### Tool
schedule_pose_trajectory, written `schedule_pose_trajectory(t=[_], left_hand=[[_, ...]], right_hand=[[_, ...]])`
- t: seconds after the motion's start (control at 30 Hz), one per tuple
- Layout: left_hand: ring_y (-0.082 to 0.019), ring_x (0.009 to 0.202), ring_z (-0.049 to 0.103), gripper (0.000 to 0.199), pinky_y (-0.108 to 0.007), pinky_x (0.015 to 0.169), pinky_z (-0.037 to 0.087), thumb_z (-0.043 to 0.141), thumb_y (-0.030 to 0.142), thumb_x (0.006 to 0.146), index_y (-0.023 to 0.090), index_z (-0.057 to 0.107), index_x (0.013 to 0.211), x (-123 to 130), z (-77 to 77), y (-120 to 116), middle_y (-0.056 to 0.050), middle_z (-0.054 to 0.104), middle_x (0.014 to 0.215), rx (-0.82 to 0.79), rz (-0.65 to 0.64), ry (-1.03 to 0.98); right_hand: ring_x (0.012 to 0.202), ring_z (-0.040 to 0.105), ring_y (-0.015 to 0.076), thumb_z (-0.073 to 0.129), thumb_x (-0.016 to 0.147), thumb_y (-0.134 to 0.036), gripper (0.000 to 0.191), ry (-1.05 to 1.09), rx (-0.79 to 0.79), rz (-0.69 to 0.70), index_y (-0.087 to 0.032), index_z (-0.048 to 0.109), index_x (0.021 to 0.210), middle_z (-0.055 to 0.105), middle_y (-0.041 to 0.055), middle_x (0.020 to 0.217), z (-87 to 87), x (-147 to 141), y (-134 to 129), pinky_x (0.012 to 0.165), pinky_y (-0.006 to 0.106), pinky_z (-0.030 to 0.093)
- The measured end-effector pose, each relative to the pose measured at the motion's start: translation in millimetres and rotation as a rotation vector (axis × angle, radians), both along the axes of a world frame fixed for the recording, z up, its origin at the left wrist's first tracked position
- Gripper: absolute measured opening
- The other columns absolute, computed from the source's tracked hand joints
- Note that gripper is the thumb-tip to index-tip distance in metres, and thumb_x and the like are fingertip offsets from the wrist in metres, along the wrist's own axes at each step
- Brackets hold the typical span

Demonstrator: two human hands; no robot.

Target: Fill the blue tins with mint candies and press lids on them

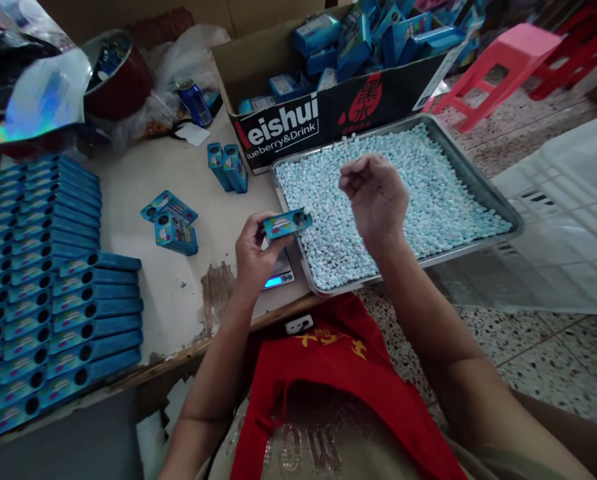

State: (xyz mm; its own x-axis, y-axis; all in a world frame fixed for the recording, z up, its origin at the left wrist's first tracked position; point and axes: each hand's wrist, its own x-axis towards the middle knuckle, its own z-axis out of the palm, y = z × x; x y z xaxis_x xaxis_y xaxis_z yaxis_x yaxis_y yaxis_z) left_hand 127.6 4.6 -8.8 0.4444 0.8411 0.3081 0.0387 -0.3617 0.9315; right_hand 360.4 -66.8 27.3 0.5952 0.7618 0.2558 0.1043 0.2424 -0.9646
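Note:
My left hand [254, 257] grips a small blue printed box [281, 225] that has a round hole at one end. A pale piece shows at that hole, over the tray's left edge. Above the metal tray [471, 245] of small light-blue and white candy-like pieces [328, 247], my right hand [377, 200] is raised with its fingers curled together. Whatever those fingers may hold is hidden. Partly beneath my left hand, a small digital scale [274, 281] has its display lit.
Stacked blue boxes [98, 327] fill the table's left side. More boxes [177, 233] stand near the middle. Behind are a carton [328, 110] full of blue boxes, a can [194, 103] and a red pot [123, 83]. A pink stool [521, 50] and white crate [568, 220] are right.

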Motion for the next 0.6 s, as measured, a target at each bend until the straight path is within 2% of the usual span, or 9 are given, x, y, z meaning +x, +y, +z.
schedule_pose_trajectory(t=[0.03,0.1,0.17,0.23,0.3,0.37,0.47,0.6], left_hand=[[-0.019,0.096,0.074,0.045,-0.031,0.09,0.063,0.097,0.04,0.085,0.027,0.071,0.119,-10,-2.9,1,-0.001,0.075,0.108,-0.028,0.0,-0.025],[-0.018,0.095,0.073,0.047,-0.029,0.088,0.063,0.098,0.041,0.083,0.028,0.07,0.118,-29,-8.6,2,0.0,0.074,0.105,-0.072,-0.003,-0.043],[-0.017,0.095,0.073,0.046,-0.028,0.089,0.062,0.098,0.04,0.083,0.028,0.071,0.119,-47,-13.6,1,0.0,0.074,0.105,-0.106,-0.011,-0.017],[-0.017,0.096,0.074,0.046,-0.028,0.089,0.062,0.097,0.041,0.083,0.027,0.071,0.119,-59,-17.9,-2,0.0,0.075,0.106,-0.125,-0.003,0.023],[-0.018,0.095,0.075,0.047,-0.029,0.088,0.063,0.097,0.043,0.083,0.026,0.071,0.119,-67,-21.9,-5,-0.001,0.076,0.106,-0.139,0.018,0.056],[-0.018,0.092,0.075,0.049,-0.029,0.086,0.063,0.097,0.045,0.084,0.026,0.07,0.12,-71,-26.3,-7,-0.001,0.077,0.103,-0.149,0.036,0.074],[-0.019,0.093,0.076,0.05,-0.03,0.087,0.064,0.097,0.047,0.084,0.026,0.07,0.121,-74,-33.2,-8,-0.001,0.078,0.103,-0.184,0.029,0.071],[-0.024,0.11,0.079,0.065,-0.036,0.099,0.065,0.102,0.049,0.074,0.026,0.071,0.126,-85,-37.3,-7,-0.006,0.081,0.117,-0.233,0.011,0.014]], right_hand=[[0.104,0.069,0.0279,0.05,0.104,-0.063,0.037,-0.086,-0.098,0.004,-0.029,0.063,0.096,0.071,0.0093,0.107,-8.0,9,-4,0.093,0.046,0.058],[0.105,0.069,0.0301,0.057,0.102,-0.055,0.031,-0.393,-0.331,0.076,-0.027,0.069,0.105,0.074,0.0109,0.11,-25.3,22,-13,0.096,0.049,0.057],[0.123,0.067,0.0367,0.059,0.103,-0.051,0.039,-0.793,-0.494,0.233,-0.023,0.073,0.126,0.076,0.0163,0.13,-41.0,23,-20,0.105,0.054,0.054],[0.144,0.056,0.0424,0.055,0.106,-0.049,0.051,-1.121,-0.537,0.396,-0.021,0.067,0.147,0.067,0.0198,0.154,-51.8,16,-24,0.115,0.059,0.047],[0.15,0.05,0.0448,0.05,0.11,-0.049,0.054,-1.319,-0.55,0.48,-0.021,0.063,0.155,0.061,0.0205,0.162,-56.7,6,-25,0.118,0.061,0.043],[0.141,0.055,0.0453,0.047,0.112,-0.052,0.052,-1.431,-0.589,0.488,-0.02,0.066,0.148,0.067,0.0221,0.151,-57.3,0,-27,0.112,0.059,0.045],[0.121,0.064,0.0418,0.047,0.112,-0.053,0.046,-1.499,-0.66,0.503,-0.018,0.07,0.13,0.073,0.0221,0.129,-56.6,-3,-29,0.1,0.05,0.048],[0.095,0.072,0.0343,0.042,0.111,-0.05,0.041,-1.386,-0.779,0.522,-0.022,0.07,0.117,0.077,0.0178,0.114,-60.8,2,-34,0.075,0.04,0.045]])
